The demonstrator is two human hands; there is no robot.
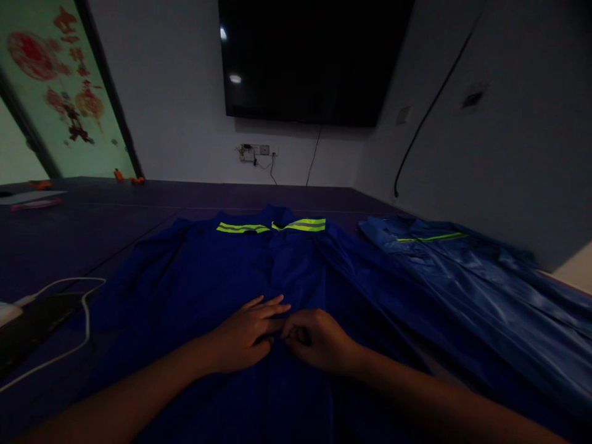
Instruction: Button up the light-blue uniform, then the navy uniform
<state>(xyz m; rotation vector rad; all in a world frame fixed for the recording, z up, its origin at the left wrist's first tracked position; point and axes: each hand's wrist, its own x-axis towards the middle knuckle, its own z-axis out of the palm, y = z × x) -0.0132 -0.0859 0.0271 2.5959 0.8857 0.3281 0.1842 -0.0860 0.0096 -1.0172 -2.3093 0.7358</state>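
A dark blue work jacket (222, 271) with yellow-green and grey reflective strips across the chest is spread out in front of me, collar at the far end. My left hand (252, 333) rests on its middle, fingers stretched out and apart over the front. Close against it, my right hand (319, 342) is closed in a pinch at the jacket's front opening, thumb and forefinger together on the cloth. The tips of the two hands nearly meet, and the small bit of placket between them is hidden in the dim light.
A second, lighter blue garment (462, 265) with a yellow-green strip lies at the right. On the left are a white cable (87, 314) and a dark flat object (37, 327). Small orange items (127, 177) lie farther back. A television (314, 61) hangs on the wall ahead.
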